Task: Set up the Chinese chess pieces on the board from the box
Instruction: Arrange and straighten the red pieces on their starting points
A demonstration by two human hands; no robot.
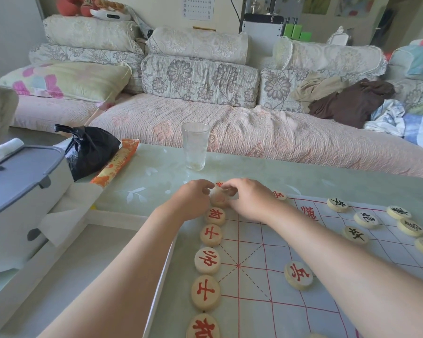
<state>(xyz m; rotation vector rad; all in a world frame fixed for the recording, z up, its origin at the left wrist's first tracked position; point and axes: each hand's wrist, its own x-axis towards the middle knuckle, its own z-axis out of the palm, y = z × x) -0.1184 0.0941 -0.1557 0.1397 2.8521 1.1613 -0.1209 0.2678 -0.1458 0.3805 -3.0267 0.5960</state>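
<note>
Fingers of both my hands meet at the far left corner of the board, which lies flat on the table. My right hand has its fingers curled down over a small red-marked piece, and they seem to pinch it, though only a sliver of the disc shows between my fingertips. My left hand is curled just beside it from the other side; I cannot tell whether those fingers grip the piece or only touch it. Right under both hands sits another pale disc, partly covered.

From there a line of red pieces runs toward me along the board's left edge, each flat and face up, close to its neighbour. A lone red soldier lies further in on the grid, beside my right forearm, and one more red disc peeks out past my right wrist. Black pieces are scattered over the far right part of the board, well apart from the red row.

Beyond my hands stands an upright glass. To its left lie an orange packet and a knotted black bag, with a grey lidded bin beside the table. Behind it all runs a sofa.
</note>
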